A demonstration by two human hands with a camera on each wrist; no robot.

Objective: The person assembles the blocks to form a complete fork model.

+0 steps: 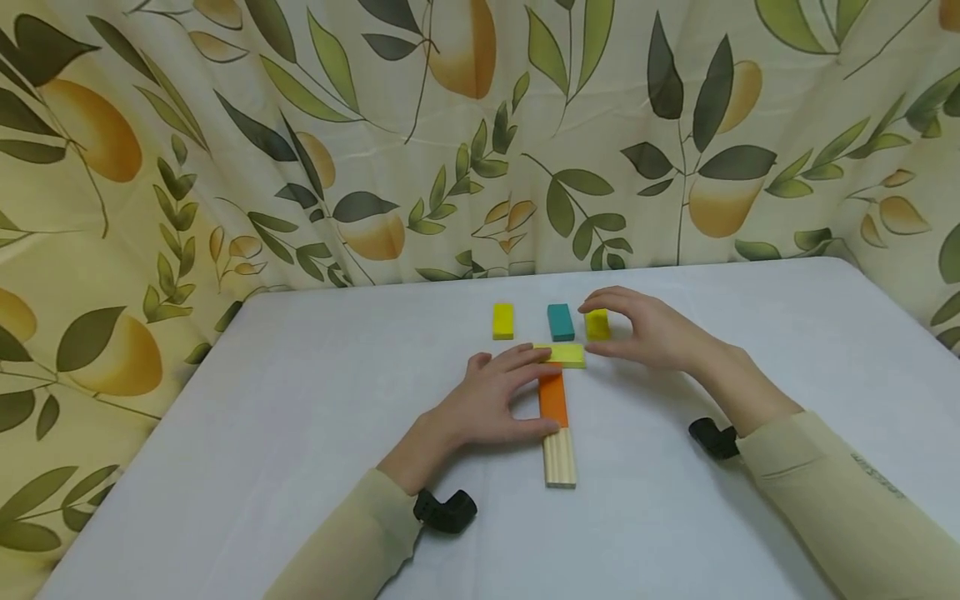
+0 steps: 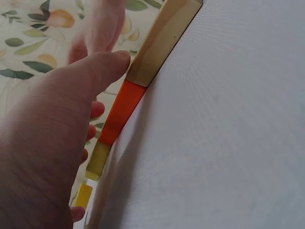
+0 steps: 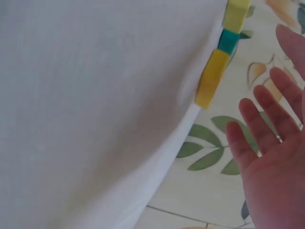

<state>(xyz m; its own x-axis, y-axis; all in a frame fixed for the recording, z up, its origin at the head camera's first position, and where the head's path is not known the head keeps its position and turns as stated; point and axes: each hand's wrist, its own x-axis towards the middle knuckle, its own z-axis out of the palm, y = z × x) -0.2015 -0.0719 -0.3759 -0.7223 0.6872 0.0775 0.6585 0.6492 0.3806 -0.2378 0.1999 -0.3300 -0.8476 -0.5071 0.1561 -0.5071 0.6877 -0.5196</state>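
Observation:
A plain wooden block (image 1: 559, 460), an orange block (image 1: 553, 400) and a crosswise lime-yellow block (image 1: 572, 357) lie end to end on the table. My left hand (image 1: 487, 400) rests beside and over this row, its fingers extended across the lime and orange blocks. Its thumb touches where the wooden block (image 2: 159, 45) meets the orange one. Just beyond the row lies a teal block (image 1: 560, 322), with a yellow block (image 1: 597, 324) to its right. My right hand (image 1: 656, 333) has thumb and fingers spread around that yellow block, apart from it in the right wrist view.
Another yellow block (image 1: 503, 321) lies to the left of the teal one. A white cloth covers the table (image 1: 300, 467). Behind it hangs a curtain (image 1: 450, 192) printed with fruit and leaves. Each wrist carries a small black camera (image 1: 447, 511).

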